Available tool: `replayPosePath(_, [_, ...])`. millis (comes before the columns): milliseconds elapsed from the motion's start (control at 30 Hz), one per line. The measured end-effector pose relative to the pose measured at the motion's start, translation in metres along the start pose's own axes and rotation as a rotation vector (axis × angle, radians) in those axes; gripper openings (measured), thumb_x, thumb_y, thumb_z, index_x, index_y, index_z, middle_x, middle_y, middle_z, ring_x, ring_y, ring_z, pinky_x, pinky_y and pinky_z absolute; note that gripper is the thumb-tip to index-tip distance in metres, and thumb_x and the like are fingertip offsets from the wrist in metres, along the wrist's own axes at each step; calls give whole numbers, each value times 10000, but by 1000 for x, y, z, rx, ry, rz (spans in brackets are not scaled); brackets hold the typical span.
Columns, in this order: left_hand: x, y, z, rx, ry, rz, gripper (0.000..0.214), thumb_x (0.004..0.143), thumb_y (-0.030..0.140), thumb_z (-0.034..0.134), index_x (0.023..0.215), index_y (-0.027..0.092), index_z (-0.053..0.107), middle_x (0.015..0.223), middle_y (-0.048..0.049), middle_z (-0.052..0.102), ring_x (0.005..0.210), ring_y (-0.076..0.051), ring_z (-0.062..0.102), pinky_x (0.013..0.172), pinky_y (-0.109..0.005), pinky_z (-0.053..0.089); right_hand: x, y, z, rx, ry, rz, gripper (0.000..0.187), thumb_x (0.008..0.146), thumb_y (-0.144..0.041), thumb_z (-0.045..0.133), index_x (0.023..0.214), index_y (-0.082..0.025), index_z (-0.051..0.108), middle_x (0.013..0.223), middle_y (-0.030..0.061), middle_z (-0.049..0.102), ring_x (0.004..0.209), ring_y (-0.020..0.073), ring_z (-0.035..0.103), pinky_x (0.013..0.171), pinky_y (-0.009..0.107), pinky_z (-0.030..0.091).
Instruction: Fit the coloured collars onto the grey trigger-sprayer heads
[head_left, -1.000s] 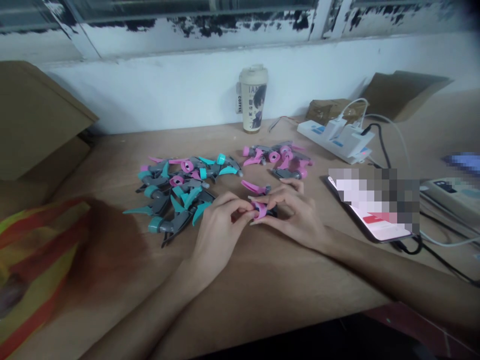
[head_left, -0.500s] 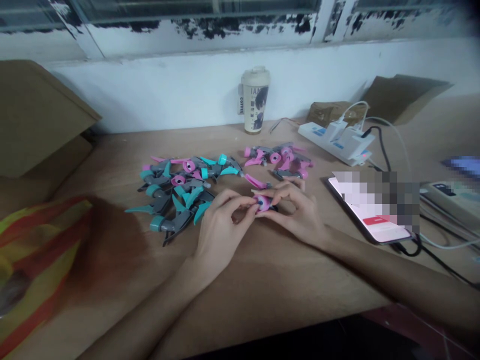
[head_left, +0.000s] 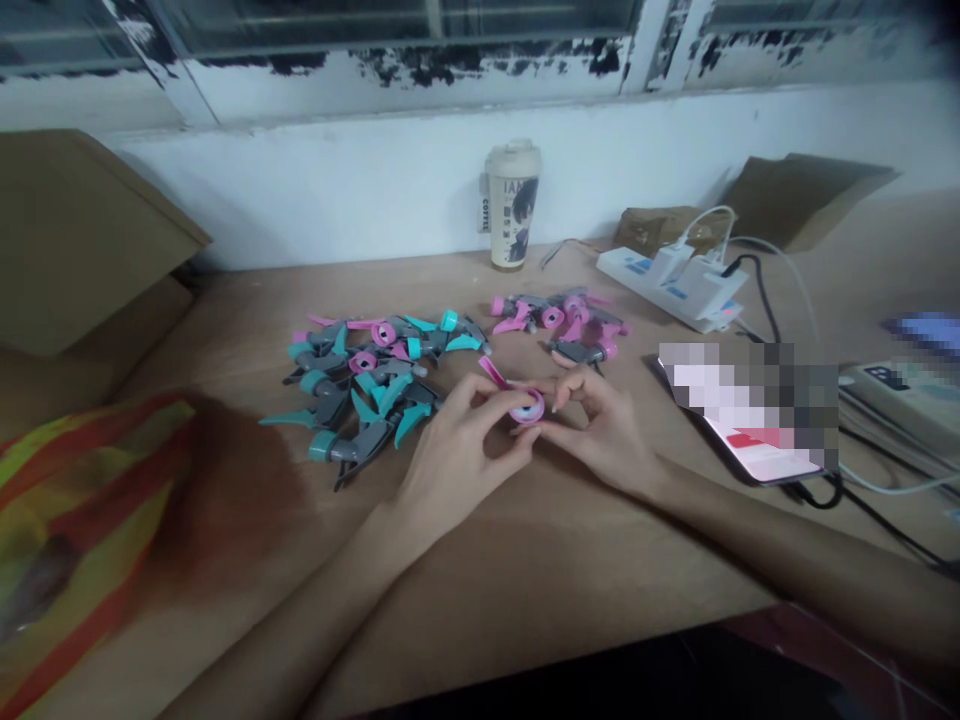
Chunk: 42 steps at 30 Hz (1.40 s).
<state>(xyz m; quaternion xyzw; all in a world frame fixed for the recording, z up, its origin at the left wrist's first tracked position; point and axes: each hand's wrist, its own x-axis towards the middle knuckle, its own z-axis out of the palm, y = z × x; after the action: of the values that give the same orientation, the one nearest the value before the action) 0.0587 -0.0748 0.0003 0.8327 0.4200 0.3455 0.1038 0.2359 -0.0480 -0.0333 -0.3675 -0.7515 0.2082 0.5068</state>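
The brown table (head_left: 465,570) bears teal-and-pink trigger sprayers (head_left: 394,392) at 10 o'clock, pink ones (head_left: 576,308) at 1, a tumbler (head_left: 514,215) at 12, a phone (head_left: 750,440) at 3.

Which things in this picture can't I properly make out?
All in the head view:
Pink trigger sprayer, between the left hand and right hand: body mostly hidden by their fingers.
Phone: screen pixelated.
Red-and-yellow striped bag: cut off by the left edge, blurred; contents unclear.
Cardboard box: cut off by the left edge.
Lidded coffee cup: finest print too small.
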Motion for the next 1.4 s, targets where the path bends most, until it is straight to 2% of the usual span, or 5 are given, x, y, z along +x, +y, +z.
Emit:
replayPosePath(267, [-6, -10, 9, 182, 198, 87, 147, 856, 254, 545, 970, 198, 620, 917, -48, 538, 765, -132, 570, 589, -221, 472, 7, -5, 0, -41, 39, -71, 279, 763, -265, 666, 734, -254, 389, 949, 19, 717, 921, 201, 669, 1048, 508, 357])
replayPosePath(867, [-8, -9, 16, 37, 78, -104, 202, 884, 269, 493, 1068, 207, 552, 882, -21, 532, 735, -120, 569, 617, -222, 475, 10, 1, 0, -283, 59, -65, 200, 764, -279, 668, 783, -245, 472, 854, 3, 687, 987, 232, 627, 860, 423, 481])
replayPosePath(1067, [-10, -11, 16, 107, 89, -205, 158, 870, 308, 498, 780, 179, 504, 675, 19, 539, 597, -115, 522, 557, -230, 403, 33, -3, -3, -300, 76, -123, 248, 756, -289, 678, 925, -222, 510, 933, 42, 647, 915, 225, 606, 804, 391, 470])
replayPosePath(1200, [-9, -9, 16, 264, -121, -211, 208, 851, 306, 501, 684, 185, 537, 636, 16, 591, 571, -130, 539, 516, -242, 351, 69, -17, 21, -302, -38, -214, 294, 764, -208, 661, 1005, -185, 495, 993, 69, 640, 936, 223, 587, 841, 379, 438])
replayPosePath(1400, [-6, -11, 18, 314, -154, -223, 206, 823, 278, 511, 686, 159, 606, 704, -58, 669, 654, -199, 610, 567, -282, 389, 109, -36, 87, -540, -335, -345, 313, 823, -108, 552, 1129, -92, 490, 987, 133, 641, 987, 247, 555, 935, 407, 345])
